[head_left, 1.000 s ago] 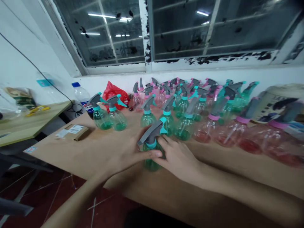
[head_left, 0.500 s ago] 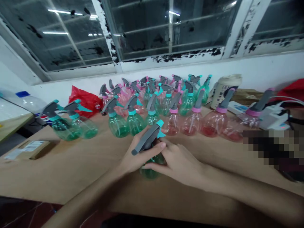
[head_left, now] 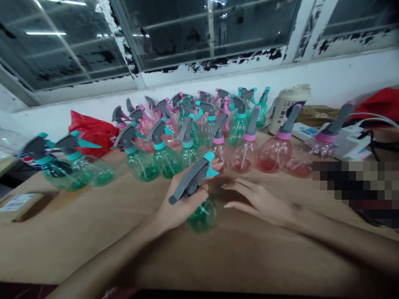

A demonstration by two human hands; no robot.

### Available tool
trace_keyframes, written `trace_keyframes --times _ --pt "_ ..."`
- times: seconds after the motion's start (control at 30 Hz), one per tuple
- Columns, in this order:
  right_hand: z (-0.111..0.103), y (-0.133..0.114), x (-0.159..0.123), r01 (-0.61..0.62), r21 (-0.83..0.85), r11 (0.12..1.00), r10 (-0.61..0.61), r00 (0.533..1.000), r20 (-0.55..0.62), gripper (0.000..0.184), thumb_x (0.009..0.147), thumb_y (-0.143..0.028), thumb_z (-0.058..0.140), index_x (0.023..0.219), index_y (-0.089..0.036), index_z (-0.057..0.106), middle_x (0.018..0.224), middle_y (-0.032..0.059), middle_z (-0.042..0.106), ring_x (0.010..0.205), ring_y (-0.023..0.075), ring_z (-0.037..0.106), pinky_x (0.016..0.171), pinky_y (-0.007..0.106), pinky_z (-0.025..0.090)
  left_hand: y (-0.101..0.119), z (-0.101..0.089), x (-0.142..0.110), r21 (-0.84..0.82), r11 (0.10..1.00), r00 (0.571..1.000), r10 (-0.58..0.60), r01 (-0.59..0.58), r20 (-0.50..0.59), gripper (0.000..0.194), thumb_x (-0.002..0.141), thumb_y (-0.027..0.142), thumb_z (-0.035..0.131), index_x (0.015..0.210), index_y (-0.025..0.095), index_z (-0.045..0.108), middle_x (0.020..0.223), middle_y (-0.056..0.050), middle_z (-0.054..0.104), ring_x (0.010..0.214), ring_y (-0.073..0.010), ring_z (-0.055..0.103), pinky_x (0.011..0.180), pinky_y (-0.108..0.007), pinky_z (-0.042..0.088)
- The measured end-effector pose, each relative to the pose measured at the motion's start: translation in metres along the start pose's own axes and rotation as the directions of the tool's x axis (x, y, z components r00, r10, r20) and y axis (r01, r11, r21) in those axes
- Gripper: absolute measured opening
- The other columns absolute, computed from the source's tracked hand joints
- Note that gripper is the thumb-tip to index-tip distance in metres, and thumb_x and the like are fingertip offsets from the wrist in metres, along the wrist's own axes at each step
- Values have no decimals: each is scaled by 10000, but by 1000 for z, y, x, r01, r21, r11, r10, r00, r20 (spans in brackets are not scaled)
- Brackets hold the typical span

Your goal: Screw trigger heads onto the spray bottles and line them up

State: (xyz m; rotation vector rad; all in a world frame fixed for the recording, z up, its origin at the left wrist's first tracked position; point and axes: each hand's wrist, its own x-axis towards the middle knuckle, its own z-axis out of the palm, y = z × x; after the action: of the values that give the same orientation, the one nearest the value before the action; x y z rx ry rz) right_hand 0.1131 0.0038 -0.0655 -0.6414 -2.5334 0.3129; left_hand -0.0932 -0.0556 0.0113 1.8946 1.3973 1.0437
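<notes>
My left hand (head_left: 183,199) is wrapped round the neck of a green spray bottle (head_left: 202,216) with a grey and teal spray head. The bottle's neck is hidden behind my fingers, and its clear green body shows below them. To the right, my right hand (head_left: 260,197) hovers apart from the bottle, its fingers spread and holding nothing. Behind my hands stands a row of spray bottles: several green ones, such as the green bottle (head_left: 141,164), and several pink ones, such as the pink bottle (head_left: 274,153).
More spray bottles crowd against the wall at the back. A red plastic bag (head_left: 90,133) lies at left, with a small cardboard box (head_left: 20,206) near the table's left side. At right are a coffee cup (head_left: 288,108) and a white power strip with cables (head_left: 352,143).
My right hand has let go of the green bottle and moved off to the right, its fingers opening. My left hand keeps hold of the bottle. The view has shifted slightly.
</notes>
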Motion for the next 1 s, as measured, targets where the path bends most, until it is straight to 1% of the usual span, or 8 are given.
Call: trace_keyframes --times 0.13,0.2,0.33,0.5,0.7,0.83,0.9,1.0 --pt "11 19 -14 -6 -49 999 4 999 -33 282 891 -379 461 1077 -190 556 1083 72 622 1058 213 564 910 427 474 0 1 4 -23 1000 998 -19 20 52 297 755 203 458 1040 208 544 741 0 611 577 -129 551 549 -246 450" --pt "15 19 -15 7 -68 998 -9 999 -30 257 896 -347 462 1071 -191 567 1099 75 618 1097 214 541 934 432 458 -2 2 6 -16 1000 999 -21 22 47 198 748 220 469 934 199 537 698 8 583 579 -127 548 542 -236 445" --pt "24 13 -12 42 -102 994 -41 999 6 264 897 -327 462 1083 -174 569 1163 94 597 1155 226 502 966 432 437 0 5 11 3 1000 999 -5 4 39 90 735 224 460 816 209 494 753 3 578 713 -143 594 607 -218 463" --pt "28 12 -12 27 -103 994 -25 999 24 272 897 -318 461 1091 -161 568 1170 101 594 1181 233 481 993 430 414 4 7 17 134 991 1000 -18 18 -2 47 738 250 432 738 221 468 672 28 545 574 -117 538 558 -220 448" --pt "27 15 -14 -43 -105 993 40 999 -35 251 887 -323 471 1066 -174 563 1157 112 594 1153 242 503 963 463 434 1 6 22 140 990 999 1 -8 49 101 728 281 438 779 229 507 630 21 554 565 -140 555 535 -242 469" --pt "28 15 -14 -72 -88 993 71 997 -20 276 887 -336 469 1086 -166 558 1188 117 571 1172 240 482 975 450 424 0 6 23 64 997 997 39 -43 61 197 734 241 454 921 214 508 773 -11 611 729 -156 635 656 -238 525" --pt "28 15 -14 -83 -78 993 82 997 -12 289 889 -339 466 1100 -162 552 1195 117 567 1175 238 476 982 450 415 0 6 23 30 997 996 65 -67 57 226 728 228 463 949 210 507 816 -24 618 808 -165 649 689 -230 531" --pt "27 15 -14 -83 -79 993 83 997 -6 277 889 -339 467 1087 -171 561 1166 108 590 1160 238 490 978 463 411 0 5 24 15 998 997 53 -54 59 220 719 231 476 935 214 518 839 -26 622 823 -172 659 689 -229 535"
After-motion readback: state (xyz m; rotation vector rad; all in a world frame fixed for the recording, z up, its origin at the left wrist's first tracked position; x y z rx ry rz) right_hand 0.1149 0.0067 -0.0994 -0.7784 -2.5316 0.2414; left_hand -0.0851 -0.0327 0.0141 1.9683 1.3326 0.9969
